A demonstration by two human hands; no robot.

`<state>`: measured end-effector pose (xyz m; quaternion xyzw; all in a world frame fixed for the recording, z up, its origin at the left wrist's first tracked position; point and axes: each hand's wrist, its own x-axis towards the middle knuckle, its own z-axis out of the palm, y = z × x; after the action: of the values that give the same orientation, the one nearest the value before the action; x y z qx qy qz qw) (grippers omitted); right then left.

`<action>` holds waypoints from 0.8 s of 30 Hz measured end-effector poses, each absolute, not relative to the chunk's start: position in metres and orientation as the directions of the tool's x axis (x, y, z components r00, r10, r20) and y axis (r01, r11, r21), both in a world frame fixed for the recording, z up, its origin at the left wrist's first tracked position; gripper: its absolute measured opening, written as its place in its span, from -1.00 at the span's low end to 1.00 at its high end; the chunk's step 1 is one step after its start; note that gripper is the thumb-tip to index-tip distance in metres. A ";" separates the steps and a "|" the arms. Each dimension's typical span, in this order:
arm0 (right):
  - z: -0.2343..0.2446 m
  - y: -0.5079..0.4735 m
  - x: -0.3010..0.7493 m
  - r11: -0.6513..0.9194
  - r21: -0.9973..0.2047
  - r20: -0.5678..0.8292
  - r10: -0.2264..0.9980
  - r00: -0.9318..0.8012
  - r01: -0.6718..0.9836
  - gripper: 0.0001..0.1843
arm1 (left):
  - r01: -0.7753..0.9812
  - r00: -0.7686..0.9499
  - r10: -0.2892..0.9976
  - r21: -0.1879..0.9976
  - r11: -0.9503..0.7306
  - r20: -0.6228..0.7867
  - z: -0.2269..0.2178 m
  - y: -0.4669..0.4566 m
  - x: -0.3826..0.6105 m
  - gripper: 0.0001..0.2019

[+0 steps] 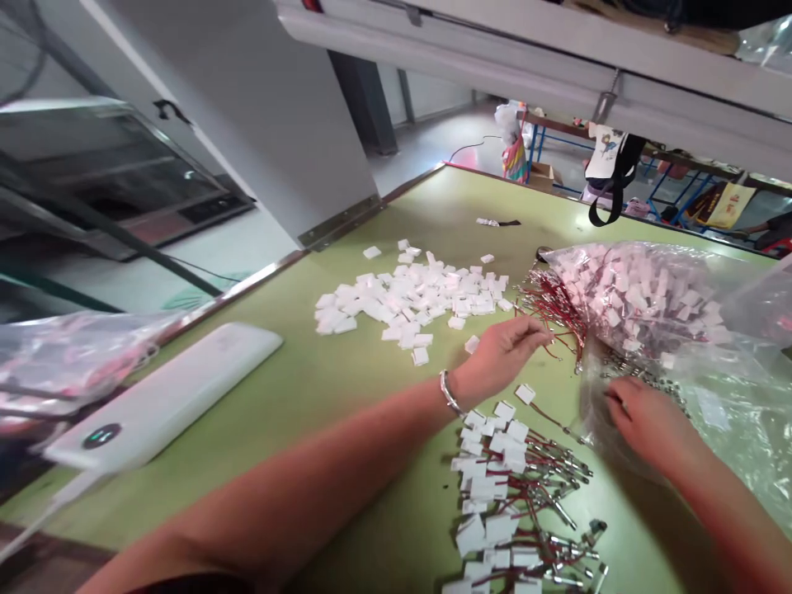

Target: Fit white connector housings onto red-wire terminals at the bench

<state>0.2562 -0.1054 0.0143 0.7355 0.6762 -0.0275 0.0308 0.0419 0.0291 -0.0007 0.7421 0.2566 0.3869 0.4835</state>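
My left hand, with a silver bracelet on the wrist, reaches across the green table and pinches thin red wires that spill from a clear plastic bag full of white tags. My right hand rests on the crumpled plastic at the bag's mouth; its fingers are curled into the plastic and I cannot see what they hold. Below both hands lies a row of white tags on red wires with metal ends.
A loose heap of small white tags lies mid-table. A white power bank sits at the left, beside another plastic bag. A grey beam runs overhead. Benches and hanging bags stand beyond the far edge.
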 end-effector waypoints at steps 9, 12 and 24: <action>0.017 -0.084 0.187 0.017 -0.107 -0.176 0.984 -0.035 0.994 -0.78 | 0.164 0.565 0.767 0.869 -0.466 0.305 0.005 0.042 0.034 -0.76; 0.004 -0.085 0.163 0.117 -0.079 -0.241 0.961 -0.133 0.990 -0.73 | 0.296 0.652 0.752 0.881 -0.368 0.095 0.004 0.048 0.031 -0.73; -0.003 -0.107 0.181 0.345 -0.194 0.010 0.937 -0.350 0.918 -0.83 | 0.237 0.656 0.728 0.970 0.049 -0.197 -0.013 0.022 0.046 -0.81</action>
<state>0.1814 -0.1068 -0.0033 0.5669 0.8180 -0.0771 -0.0595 0.0463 0.0216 -0.0126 0.6609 0.3650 0.1964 0.6256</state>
